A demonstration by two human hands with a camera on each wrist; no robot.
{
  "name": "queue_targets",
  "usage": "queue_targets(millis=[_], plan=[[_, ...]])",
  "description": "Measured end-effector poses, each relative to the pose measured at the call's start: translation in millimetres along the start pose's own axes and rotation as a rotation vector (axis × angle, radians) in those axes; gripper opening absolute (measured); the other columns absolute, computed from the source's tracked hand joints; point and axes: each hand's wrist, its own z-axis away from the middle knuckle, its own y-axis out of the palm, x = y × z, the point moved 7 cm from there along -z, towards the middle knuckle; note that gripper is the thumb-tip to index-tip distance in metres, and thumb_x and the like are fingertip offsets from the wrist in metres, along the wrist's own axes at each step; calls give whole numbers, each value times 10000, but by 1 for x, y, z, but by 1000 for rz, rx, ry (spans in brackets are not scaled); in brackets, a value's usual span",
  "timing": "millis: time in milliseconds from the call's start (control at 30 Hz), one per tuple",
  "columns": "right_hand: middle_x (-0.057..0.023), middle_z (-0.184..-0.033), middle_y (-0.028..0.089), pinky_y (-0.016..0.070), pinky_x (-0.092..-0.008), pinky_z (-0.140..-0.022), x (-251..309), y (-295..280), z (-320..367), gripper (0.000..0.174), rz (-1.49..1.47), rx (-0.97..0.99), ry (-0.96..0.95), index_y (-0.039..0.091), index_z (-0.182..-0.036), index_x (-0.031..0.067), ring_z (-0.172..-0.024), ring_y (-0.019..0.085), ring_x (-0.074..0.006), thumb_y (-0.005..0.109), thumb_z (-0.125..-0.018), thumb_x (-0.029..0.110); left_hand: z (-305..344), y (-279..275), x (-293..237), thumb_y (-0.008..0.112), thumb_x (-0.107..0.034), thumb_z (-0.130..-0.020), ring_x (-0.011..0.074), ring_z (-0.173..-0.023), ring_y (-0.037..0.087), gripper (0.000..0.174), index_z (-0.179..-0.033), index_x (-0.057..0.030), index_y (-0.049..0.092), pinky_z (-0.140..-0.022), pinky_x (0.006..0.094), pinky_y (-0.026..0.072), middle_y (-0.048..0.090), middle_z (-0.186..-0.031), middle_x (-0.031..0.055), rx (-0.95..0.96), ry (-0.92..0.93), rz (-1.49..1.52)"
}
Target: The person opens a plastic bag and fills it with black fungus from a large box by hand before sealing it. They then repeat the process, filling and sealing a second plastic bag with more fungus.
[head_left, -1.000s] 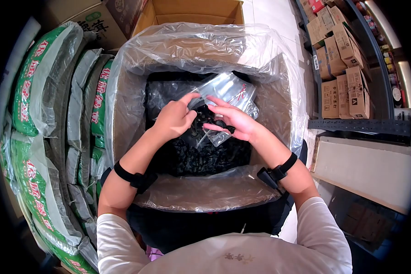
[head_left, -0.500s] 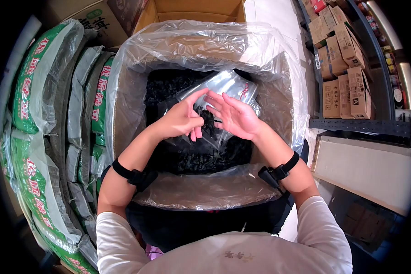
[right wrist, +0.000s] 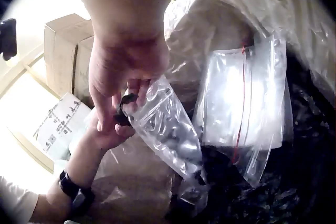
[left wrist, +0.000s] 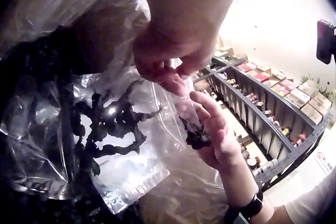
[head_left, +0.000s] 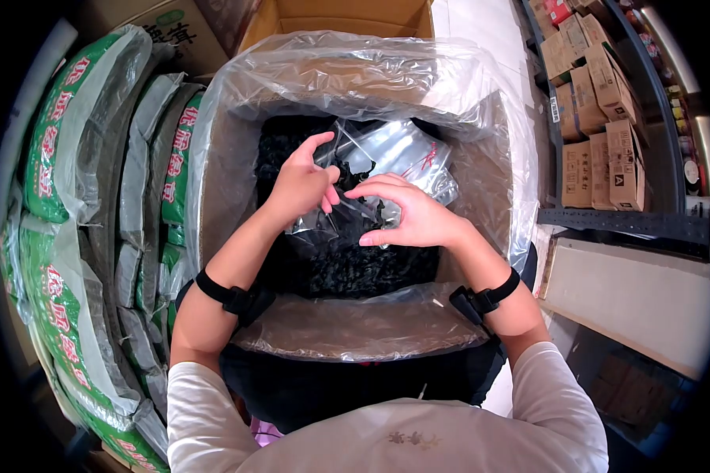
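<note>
In the head view the left hand (head_left: pixel 301 185) pinches the edge of a small clear bag (right wrist: pixel 168 129), its index finger extended. Facing it, the right hand (head_left: pixel 418 214) has bent fingers, with thumb and fingertips apart around thin black dried pieces (head_left: pixel 383 211). Dark pieces (left wrist: pixel 197 136) lie against the right hand's fingers (left wrist: pixel 212 119) in the left wrist view. Both hands are above a plastic-lined carton (head_left: pixel 355 327) holding a mass of black dried pieces (head_left: pixel 331 272). Flat clear bags (head_left: pixel 398 150) with red marking lie on top, behind the hands.
Green-and-white sacks (head_left: pixel 47 181) are stacked along the left. Another open carton (head_left: pixel 339 17) stands beyond the lined one. At the right, a metal shelf (head_left: pixel 623 217) carries brown boxes (head_left: pixel 596 169). The loose liner (head_left: pixel 497 158) overhangs the carton's sides.
The hands have moved apart from their near-touching position half a second ago. The right hand's fingers have bent, and the left hand has tilted more upright.
</note>
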Motion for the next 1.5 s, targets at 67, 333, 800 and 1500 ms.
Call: queue_targets(millis=[67,333,800,1500], plan=[[-107,-1209,587,450,-380,-993,2,-1,0,630,-48,-16,-7,588,-1276,96,-1170,540,-275,853,-727,253,0,-4,-1,562,-32,-838,159,-480,607,656,-1458,-31,345,-443,283,474,633,-648,102,-17,5,19],[-89,-1144,590,492,-351,-912,-10,-4,2,456,-34,-43,1,622,-1193,76,-1061,606,-244,802,-779,133,0,-11,-2,538,-31,-848,138,-440,569,626,-1451,-75,377,-415,236,427,620,-607,73,-64,-31,33],[-160,-1152,609,419,-439,-1040,-16,-14,3,539,103,-344,16,582,-1276,67,-1143,562,-346,776,-821,279,-2,11,7,576,-16,-840,125,-474,581,695,-1483,-59,314,-441,257,471,623,-629,73,208,74,-22],[51,-640,549,390,-197,-526,-57,-33,10,232,-447,-507,382,672,-1102,5,-565,489,-19,596,-885,39,24,-34,-42,538,75,-787,-4,-446,429,319,-1061,10,689,-434,167,346,516,-540,-59,-125,634,52]])
